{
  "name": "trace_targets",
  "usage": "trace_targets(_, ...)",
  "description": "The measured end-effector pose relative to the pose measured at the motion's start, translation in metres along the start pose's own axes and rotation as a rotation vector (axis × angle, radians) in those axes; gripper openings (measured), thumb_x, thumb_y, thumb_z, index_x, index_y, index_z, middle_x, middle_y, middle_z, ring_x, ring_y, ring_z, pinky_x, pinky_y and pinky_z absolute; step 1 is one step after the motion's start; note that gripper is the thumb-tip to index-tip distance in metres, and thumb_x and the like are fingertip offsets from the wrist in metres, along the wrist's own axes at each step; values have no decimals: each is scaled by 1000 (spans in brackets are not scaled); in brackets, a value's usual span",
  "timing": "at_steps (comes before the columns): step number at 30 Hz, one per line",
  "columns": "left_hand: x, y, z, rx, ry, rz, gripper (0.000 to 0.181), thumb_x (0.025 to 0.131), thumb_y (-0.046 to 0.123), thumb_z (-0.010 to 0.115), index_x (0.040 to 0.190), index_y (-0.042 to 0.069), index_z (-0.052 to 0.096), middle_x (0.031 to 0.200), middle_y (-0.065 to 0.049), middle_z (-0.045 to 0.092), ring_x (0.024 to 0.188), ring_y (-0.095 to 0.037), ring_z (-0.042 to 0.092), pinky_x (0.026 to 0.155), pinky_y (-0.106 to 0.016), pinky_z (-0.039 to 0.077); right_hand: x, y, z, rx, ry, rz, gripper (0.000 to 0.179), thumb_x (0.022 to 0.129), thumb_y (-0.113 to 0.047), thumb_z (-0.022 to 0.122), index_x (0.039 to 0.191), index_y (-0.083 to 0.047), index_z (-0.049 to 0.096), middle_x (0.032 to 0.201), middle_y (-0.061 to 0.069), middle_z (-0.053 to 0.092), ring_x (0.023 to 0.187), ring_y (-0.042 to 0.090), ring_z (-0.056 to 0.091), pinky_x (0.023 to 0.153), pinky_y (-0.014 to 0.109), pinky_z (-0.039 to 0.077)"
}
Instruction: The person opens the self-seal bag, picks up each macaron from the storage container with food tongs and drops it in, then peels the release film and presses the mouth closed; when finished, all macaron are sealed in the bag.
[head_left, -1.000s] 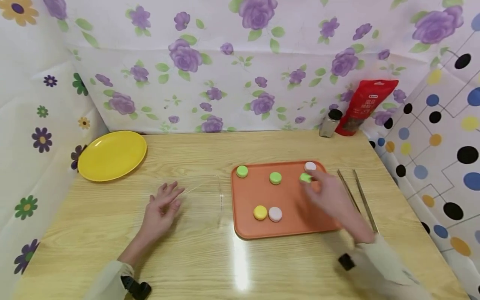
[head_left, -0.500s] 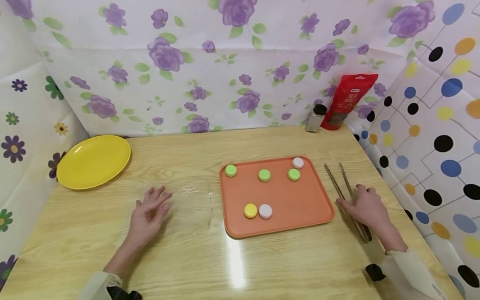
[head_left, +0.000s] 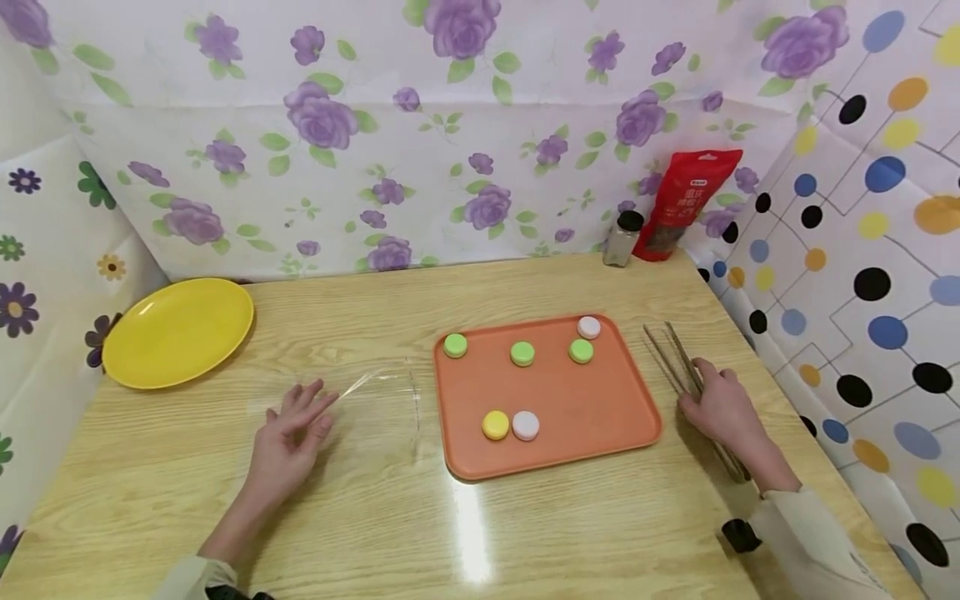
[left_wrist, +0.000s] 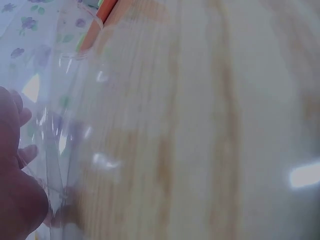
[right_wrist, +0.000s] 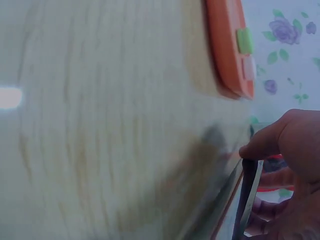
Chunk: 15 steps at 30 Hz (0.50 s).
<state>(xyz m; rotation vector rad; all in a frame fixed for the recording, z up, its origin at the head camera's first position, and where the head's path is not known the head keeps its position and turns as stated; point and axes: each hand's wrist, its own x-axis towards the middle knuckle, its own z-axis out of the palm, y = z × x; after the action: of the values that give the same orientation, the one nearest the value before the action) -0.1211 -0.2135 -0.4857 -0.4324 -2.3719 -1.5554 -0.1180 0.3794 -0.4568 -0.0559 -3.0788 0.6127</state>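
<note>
My right hand [head_left: 722, 408] grips a pair of metal tongs [head_left: 673, 358] to the right of the tray, thumb on one arm and fingers round the other. In the right wrist view the tongs [right_wrist: 246, 197] run between the thumb and fingers. My left hand [head_left: 287, 442] holds the edge of a clear plastic container [head_left: 414, 400], whose outline is faint against the table. Clear plastic [left_wrist: 62, 150] also fills the left wrist view beside the thumb. Between the hands lies an orange tray [head_left: 570, 400] bearing green macarons [head_left: 522, 353], two pale ones [head_left: 526, 426] and a yellow one [head_left: 495, 425].
A yellow plate [head_left: 180, 333] stands at the back left. At the back right are a glass jar with a black lid [head_left: 622, 239] and a red pouch [head_left: 686, 204]. Patterned cloth walls [head_left: 390, 142] bound the wooden table [head_left: 360, 533].
My right hand has left the green macaron on the tray, moved right and taken hold of the tongs, whose arms have drawn closer. My left hand stays on the container. The head view has shifted.
</note>
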Motion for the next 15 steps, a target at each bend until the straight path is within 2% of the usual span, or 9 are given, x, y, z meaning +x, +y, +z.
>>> trace_targets(4,-1,0,-2,-9,4,-2,29,89,-11,68,118,-10,67,139,-33,49,138,-60,22,102,-77,-10,-3,-6,-3,-8,57,-102,56,88,-6,62,136,12,42,103,45,48,88,59,50,69,66,44)
trace_targets(10,0,2,-1,1,-5,-5,28,91,-10,66,119,-9,67,140,-32,49,139,-60,21,103,-77,-9,-9,-15,-5,-35,120,-348,56,79,7,72,129,2,50,87,30,50,76,45,49,63,57,40)
trace_targets(12,0,3,-1,3,-5,-1,29,90,-10,66,119,-8,68,140,-33,49,139,-60,21,102,-78,-9,-10,-20,-4,-43,120,-388,55,78,8,74,128,-1,52,86,25,49,75,40,48,63,53,39)
trace_targets(15,0,4,0,0,-2,4,28,89,-11,67,118,-9,68,139,-33,49,138,-60,21,101,-78,-10,-10,-26,-2,-35,77,-390,52,81,9,72,128,-3,54,87,21,47,76,36,44,64,47,35)
